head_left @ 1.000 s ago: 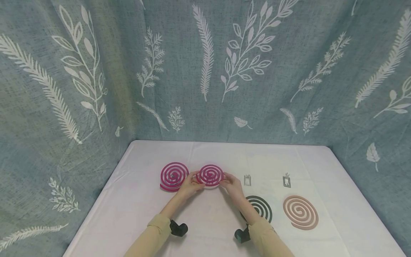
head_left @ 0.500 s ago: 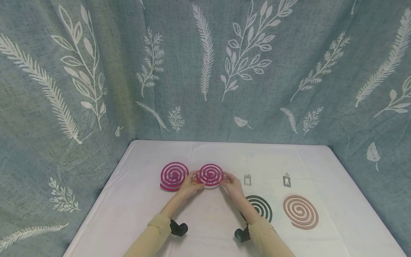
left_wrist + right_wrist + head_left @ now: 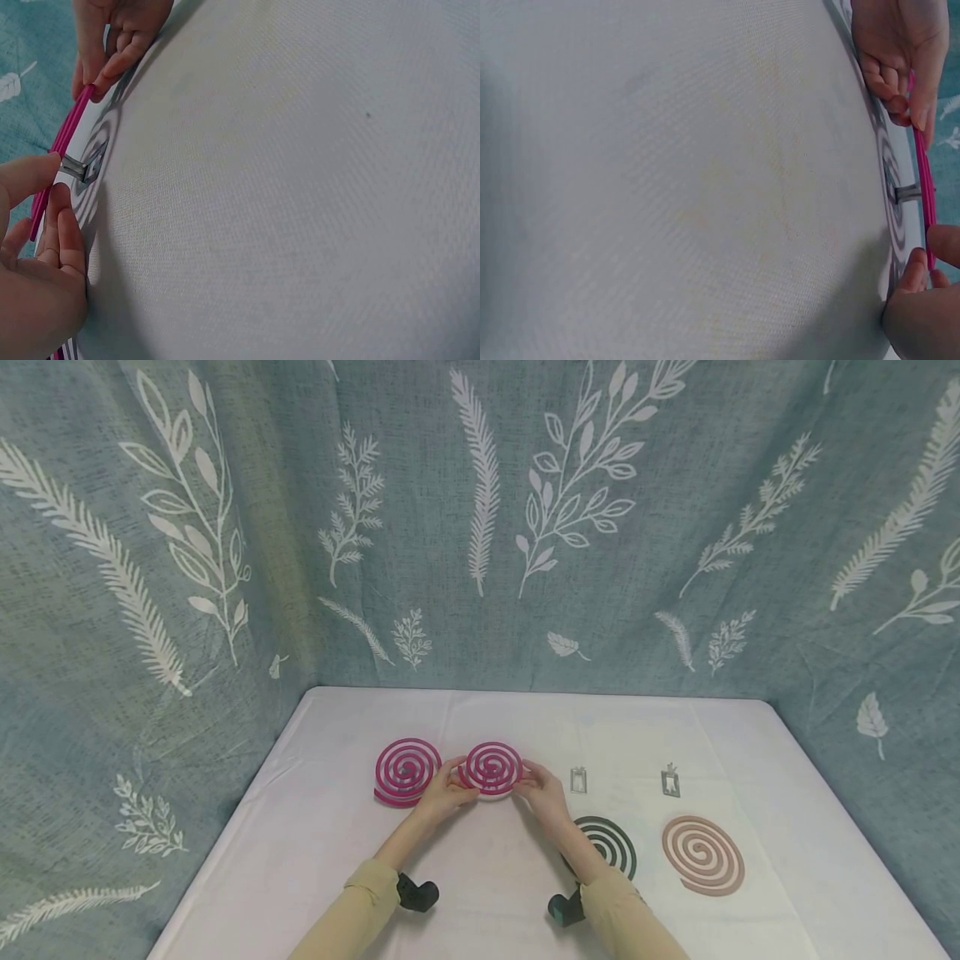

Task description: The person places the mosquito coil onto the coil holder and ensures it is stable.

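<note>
Behind the held pink coil, a floral curtain; beneath it, a white-covered table. Right of that coil and nearer the person, a brown coil, lying flat, well apart; closer in on the same side, a dark green coil, partly hidden by the right forearm. Just left, a second pink coil. On the held pink coil itself, raised above the table and apparently near level, two grips: at its left edge the left hand, pinching it between thumb and fingers; at its right edge the right hand, pinching likewise. Smallest, the metal: right of the held coil, a near stand and a farther stand; directly below, a central stand, apparently meeting the coil's underside. Cannot tell whether firmly seated.

For good handling, in judgement: match both edges in height, centre over the support, press lightly and evenly, avoid twisting a probably brittle spiral, and check for wobble before easing either pinch.
</note>
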The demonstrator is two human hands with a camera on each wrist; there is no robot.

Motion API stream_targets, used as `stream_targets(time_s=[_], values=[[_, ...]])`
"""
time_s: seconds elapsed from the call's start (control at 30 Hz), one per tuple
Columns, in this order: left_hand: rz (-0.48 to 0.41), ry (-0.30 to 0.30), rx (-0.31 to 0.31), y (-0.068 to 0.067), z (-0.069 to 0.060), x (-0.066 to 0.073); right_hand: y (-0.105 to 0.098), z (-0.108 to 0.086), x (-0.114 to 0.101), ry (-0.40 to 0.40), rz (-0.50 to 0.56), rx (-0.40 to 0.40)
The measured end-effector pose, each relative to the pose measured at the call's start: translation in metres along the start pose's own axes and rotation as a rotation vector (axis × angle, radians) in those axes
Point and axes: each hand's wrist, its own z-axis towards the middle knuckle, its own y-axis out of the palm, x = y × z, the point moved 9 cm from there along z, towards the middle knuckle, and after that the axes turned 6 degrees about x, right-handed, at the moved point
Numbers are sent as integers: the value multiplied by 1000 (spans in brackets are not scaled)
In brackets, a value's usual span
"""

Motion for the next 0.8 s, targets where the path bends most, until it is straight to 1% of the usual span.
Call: stream_targets(time_s=[0.1,0.17,0.2,0.27,0.33,0.4,0.47,0.67,0.8], values=[[-3,1,-6,0,-3,4,-1,-7,-10,-16,-8,2],[-8,3,-14,0,-7,11,-1,-9,-13,-26,-14,2],[-14,4,-14,0,-7,12,-1,-9,-14,-26,-14,1],[-19,1,-13,0,-9,14,0,-4,-7,-27,-11,0],[-22,3,-9,0,-6,10,0,1,2,-12,-11,1],[-19,-1,-1,0,-1,1,1,8,12,-1,-11,5],[-16,-5,5,1,1,-2,1,13,20,-3,-15,8],[-29,-6,8,0,1,-2,2,13,20,-6,-16,7],[-21,5,11,0,2,-2,1,14,21,2,-27,12]])
